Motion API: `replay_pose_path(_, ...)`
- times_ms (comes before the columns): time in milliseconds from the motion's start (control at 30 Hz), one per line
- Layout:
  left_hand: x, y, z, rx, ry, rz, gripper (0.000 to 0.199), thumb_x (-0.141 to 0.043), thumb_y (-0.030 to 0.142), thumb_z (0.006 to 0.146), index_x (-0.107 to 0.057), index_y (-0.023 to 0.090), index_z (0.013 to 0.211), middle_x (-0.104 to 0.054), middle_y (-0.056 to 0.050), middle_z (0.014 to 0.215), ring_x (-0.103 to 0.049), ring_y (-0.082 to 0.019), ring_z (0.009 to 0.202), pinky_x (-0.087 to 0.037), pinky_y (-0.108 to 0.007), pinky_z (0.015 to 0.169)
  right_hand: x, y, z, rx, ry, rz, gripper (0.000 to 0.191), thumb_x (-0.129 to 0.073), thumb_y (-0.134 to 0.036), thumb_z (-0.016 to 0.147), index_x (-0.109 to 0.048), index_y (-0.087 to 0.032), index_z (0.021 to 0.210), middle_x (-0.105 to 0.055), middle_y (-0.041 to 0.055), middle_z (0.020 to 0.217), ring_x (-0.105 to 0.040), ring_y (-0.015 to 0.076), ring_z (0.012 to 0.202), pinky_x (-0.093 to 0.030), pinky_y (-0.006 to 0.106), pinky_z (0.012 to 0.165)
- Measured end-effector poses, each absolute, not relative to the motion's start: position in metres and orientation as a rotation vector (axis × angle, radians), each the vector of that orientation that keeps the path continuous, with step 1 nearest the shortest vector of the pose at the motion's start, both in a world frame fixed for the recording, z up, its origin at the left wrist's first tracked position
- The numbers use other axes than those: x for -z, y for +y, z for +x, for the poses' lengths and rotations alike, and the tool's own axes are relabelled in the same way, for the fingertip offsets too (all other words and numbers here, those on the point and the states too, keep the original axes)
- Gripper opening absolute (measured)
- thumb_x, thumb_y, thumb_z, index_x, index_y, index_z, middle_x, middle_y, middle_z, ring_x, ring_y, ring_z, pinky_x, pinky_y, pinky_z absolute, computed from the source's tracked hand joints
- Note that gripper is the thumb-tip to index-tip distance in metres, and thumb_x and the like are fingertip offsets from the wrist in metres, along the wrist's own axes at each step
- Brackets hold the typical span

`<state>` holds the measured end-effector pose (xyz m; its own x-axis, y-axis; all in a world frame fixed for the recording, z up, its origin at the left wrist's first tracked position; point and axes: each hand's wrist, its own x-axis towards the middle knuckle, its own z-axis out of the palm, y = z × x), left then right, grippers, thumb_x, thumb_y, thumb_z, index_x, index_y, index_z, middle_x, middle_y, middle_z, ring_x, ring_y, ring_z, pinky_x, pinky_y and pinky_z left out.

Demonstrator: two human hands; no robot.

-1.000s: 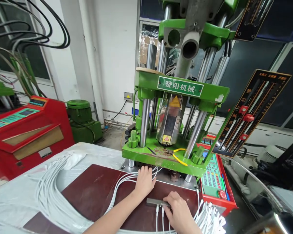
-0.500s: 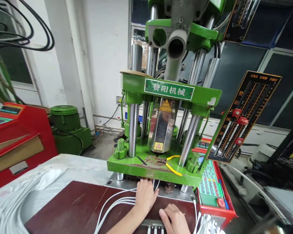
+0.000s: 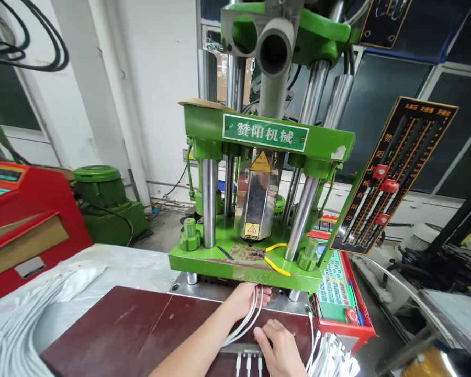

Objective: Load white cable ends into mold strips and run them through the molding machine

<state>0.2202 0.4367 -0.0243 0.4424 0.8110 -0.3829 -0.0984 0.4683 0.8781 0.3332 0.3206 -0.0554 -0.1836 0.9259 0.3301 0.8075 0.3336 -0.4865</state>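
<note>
My left hand (image 3: 254, 297) is at the front of the green press, just under its lower plate. White cables (image 3: 248, 328) loop through its curled fingers and bend down to the brown board (image 3: 141, 324). My right hand (image 3: 279, 346) rests low over the board, thumb apart from the bent fingers, and nothing shows in its grasp. Beside its thumb lies a metal bar fixture (image 3: 241, 348) with white cable connectors (image 3: 248, 362) in a row. The right hand covers the bar's right end.
The green press (image 3: 243, 272) stands ahead, with yellow-handled pliers (image 3: 278, 266) on its lower plate. A coil of white cables (image 3: 19, 335) lies left on plastic sheeting (image 3: 137, 262). More white cable ends (image 3: 333, 356) bunch at the right, near a red control box (image 3: 361, 319).
My left hand has moved right and turned over, bringing the cables with it into a loop. My right hand stays by the metal bar. The view has shifted slightly.
</note>
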Motion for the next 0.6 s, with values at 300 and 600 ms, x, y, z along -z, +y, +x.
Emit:
replay_pose_path(300,0.048,0.436,0.215,-0.867,0.721,0.570,0.026,-0.047,0.036,0.096,-0.057,0.013,0.088,-0.039,0.010,0.053,-0.025,-0.003,0.035,-0.022,-0.016,0.033,0.052,0.318,0.338,-0.391,-2.027,-1.527,0.052,-0.026,-0.048,0.101,-0.056,-0.019,0.069,-0.058,0.0033,0.073,-0.056,0.0163,0.073,-0.039,0.026,0.067)
replay_pose_path(600,0.036,0.433,0.215,-0.887,0.635,0.457,0.024,-0.045,0.033,0.097,-0.057,0.013,0.093,-0.040,0.010,0.052,-0.027,-0.003,0.034,-0.023,-0.017,0.033,0.015,0.334,0.348,-0.374,-1.974,-1.524,0.049,-0.029,-0.046,0.101,-0.061,-0.019,0.075,-0.064,0.0042,0.076,-0.061,0.0173,0.074,-0.045,0.025,0.068)
